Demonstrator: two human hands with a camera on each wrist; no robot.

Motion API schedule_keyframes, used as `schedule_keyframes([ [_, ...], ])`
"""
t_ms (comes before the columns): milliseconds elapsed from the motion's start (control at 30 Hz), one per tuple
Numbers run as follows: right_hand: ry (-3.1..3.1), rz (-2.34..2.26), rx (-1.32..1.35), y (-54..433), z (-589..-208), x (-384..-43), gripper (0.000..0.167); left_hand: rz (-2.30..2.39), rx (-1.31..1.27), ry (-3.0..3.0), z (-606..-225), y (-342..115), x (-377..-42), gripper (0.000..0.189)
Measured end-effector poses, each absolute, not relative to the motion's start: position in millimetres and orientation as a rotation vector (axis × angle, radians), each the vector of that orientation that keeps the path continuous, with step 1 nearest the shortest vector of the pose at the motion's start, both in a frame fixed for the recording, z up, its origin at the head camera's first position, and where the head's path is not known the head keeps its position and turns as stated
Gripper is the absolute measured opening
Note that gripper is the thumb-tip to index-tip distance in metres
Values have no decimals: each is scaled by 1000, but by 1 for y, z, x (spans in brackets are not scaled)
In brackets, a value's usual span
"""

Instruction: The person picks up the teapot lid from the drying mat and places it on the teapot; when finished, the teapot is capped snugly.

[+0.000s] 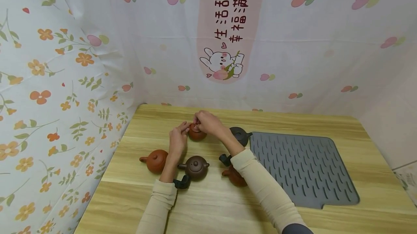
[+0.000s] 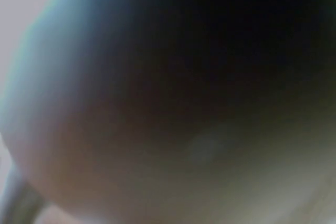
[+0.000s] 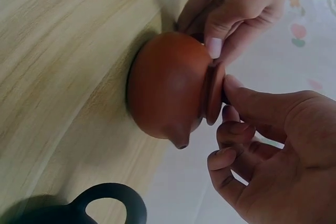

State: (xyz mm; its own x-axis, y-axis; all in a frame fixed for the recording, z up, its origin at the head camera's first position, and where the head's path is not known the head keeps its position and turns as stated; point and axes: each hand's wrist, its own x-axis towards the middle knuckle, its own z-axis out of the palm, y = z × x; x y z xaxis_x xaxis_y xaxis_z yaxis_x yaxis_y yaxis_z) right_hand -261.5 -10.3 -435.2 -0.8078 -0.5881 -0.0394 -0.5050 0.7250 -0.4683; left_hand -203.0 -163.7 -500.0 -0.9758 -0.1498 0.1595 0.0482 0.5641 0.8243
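Note:
Near the table's back edge stands a reddish-brown clay teapot point(image 1: 197, 137). My right hand point(image 1: 210, 122) pinches the knob of its lid point(image 3: 215, 98) between thumb and fingers. The lid lies over the teapot's mouth, and a thin gap shows below its rim in the right wrist view. On the side opposite the spout point(image 3: 180, 141), my left hand point(image 1: 177, 140) grips the teapot, thumb close by the lid; its fingers partly hide the handle. The left wrist view is dark and blurred.
Around my forearms stand an orange clay teapot point(image 1: 157, 161), a dark brown teapot point(image 1: 197, 169), another reddish teapot point(image 1: 236, 177) partly under the right sleeve, and a black teapot point(image 1: 239, 135). A grey ridged mat point(image 1: 303, 169) lies at right. A patterned curtain point(image 1: 156, 46) hangs behind the table.

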Motion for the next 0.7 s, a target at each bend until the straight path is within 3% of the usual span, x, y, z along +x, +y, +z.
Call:
schedule_keyframes([
  [367,2707,-603,-882,-8,-441,-266,14,-1386,78,-2610,-502,-164,-204,32],
  [567,2586,-612,-1098,15,-414,-271,39,-1392,44,-2746,-490,-170,-206,38],
  [700,2628,-735,-1278,53,-390,-261,23,-1363,-41,-2821,-473,-176,-199,48],
])
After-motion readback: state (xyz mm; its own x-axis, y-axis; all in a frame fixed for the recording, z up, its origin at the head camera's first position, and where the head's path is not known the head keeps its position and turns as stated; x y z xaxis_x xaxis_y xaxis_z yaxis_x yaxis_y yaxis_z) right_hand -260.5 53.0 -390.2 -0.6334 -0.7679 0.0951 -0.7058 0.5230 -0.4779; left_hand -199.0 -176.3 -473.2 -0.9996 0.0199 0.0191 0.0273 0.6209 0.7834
